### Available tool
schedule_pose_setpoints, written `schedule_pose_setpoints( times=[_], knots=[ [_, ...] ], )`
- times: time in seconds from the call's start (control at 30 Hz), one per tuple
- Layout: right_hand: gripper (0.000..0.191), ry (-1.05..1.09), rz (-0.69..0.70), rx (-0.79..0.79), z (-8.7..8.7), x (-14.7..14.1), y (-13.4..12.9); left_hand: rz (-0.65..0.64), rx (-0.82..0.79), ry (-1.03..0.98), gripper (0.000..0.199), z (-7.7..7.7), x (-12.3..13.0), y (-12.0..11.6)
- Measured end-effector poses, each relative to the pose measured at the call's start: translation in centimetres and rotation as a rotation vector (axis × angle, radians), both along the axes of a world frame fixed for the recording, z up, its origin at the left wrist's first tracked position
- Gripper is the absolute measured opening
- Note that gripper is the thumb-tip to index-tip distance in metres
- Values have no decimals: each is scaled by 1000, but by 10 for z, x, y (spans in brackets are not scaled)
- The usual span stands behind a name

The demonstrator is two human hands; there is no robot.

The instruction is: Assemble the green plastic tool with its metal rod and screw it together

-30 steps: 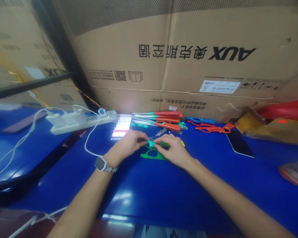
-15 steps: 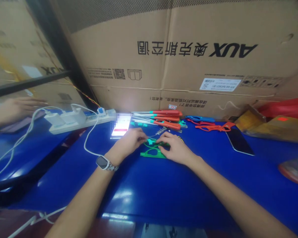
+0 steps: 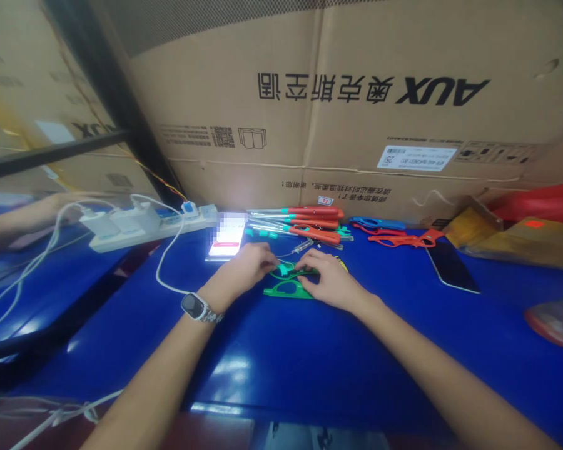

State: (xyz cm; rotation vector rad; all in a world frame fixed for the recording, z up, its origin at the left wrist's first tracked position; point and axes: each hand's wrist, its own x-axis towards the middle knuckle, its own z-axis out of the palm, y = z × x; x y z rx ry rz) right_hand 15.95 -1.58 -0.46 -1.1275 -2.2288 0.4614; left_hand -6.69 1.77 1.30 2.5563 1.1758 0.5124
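Near the far edge of the bench (image 3: 272, 350), the left hand's (image 3: 248, 269) grip pinches the teal piece (image 3: 284, 269) and the right hand's (image 3: 331, 281) grasps the green frame (image 3: 308, 274), where light fingertip pressure and 2 steady wrists best control such small parts.

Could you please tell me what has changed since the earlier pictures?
The right hand has moved slightly right, off the turquoise piece to the green piece beside it. Another person's hand has appeared at far left. The left hand stays at the turquoise piece; the orange-handled tools lie as before.
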Motion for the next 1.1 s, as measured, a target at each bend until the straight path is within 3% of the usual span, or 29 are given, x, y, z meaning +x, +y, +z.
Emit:
schedule_pose_setpoints(
  times=[0.5,0.7,0.97,1.1],
  knots=[
    [19,82,2,-31,-1,-1,2,41,-112,-169,13,-1,4,-4],
    [11,15,6,-4,6,-5,-4,15,-128,-193,16,0,3,-6],
    [14,-49,-158,-23,5,-19,-4,2,-163,-146,22,3,2,-6],
    [14,-78,-133,47,6,-27,-1,-3,-170,-142,21,3,3,-8]
  ],
)
